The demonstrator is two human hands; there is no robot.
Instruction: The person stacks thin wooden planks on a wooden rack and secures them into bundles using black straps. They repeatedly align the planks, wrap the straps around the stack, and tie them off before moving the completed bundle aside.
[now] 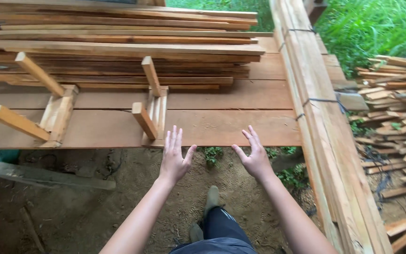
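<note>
Your left hand (174,157) and right hand (254,157) reach forward, fingers spread, holding nothing. Both hover near the front edge of the wide plank surface (231,127), beside a small wooden frame (152,110).

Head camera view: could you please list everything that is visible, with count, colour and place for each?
Planks: several wide ones, reddish brown, laid flat as a work surface across the middle.
Board stack: one pile of many thin boards, light to reddish brown, top left, on the planks.
Wooden frames: two, pale wood, with angled legs sticking up, on the planks at left and centre.
Bundle: one, of long pale boards tied with dark cord, running along the right.
Offcuts: a large heap, pale brown, far right on the ground.
Grass: green, top right.
Ground: brown dirt, below the planks.
Left hand: open, fingers spread, at the plank edge.
Right hand: open, empty, beside it.
</note>
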